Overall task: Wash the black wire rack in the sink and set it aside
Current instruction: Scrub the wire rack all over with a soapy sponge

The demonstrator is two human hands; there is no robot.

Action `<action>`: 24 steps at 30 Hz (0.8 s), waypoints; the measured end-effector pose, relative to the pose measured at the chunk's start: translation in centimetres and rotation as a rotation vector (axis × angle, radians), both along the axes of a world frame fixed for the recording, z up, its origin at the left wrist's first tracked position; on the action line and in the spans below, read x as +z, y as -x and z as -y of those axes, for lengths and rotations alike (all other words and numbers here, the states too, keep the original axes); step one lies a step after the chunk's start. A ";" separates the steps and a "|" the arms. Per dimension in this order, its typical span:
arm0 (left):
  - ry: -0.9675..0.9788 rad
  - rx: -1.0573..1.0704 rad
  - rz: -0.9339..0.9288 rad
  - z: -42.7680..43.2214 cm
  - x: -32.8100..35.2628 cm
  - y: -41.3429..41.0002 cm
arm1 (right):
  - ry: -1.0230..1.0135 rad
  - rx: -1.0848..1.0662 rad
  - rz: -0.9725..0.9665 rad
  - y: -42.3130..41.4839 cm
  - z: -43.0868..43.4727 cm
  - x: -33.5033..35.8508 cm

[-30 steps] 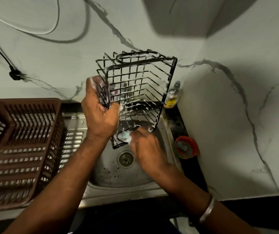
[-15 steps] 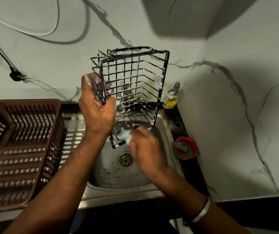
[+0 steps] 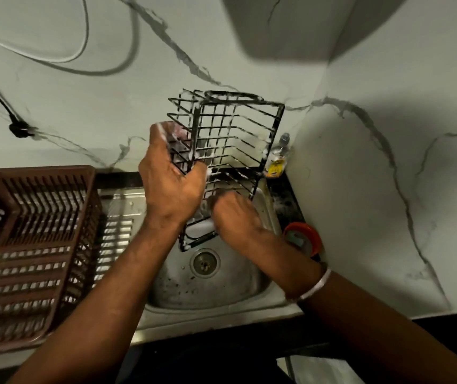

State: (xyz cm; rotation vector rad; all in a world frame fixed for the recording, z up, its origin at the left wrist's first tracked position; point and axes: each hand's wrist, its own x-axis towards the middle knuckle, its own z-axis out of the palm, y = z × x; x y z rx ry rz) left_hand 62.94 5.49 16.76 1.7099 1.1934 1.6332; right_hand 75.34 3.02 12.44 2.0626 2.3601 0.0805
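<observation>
Head view: the left hand [image 3: 172, 187] clenches the left-side wires of the black wire rack [image 3: 273, 133], holding it up on end, tilted, above the sink [image 3: 221, 289] set in the tabletop. Foam clings to its wires. The right hand [image 3: 235, 217] is blurred against the rack's lower end, fingers curled; I cannot tell whether it grasps anything. A brown basket [image 3: 28, 173] sits at the tabletop's left edge, and a small bottle [image 3: 278, 159] stands in its back right corner.
</observation>
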 end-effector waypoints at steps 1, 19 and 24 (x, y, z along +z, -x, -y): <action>0.006 0.014 0.004 -0.1 -0.1 0.2 | 0.028 0.029 0.007 0.1 0.4 -0.1; 0.400 0.083 -0.195 -2.1 2.6 -0.8 | -0.309 -0.301 -0.623 -3.6 -1.3 -2.8; 0.541 -0.322 -0.227 -3.7 4.1 0.9 | -0.487 -0.386 -0.821 -2.7 -0.2 -5.0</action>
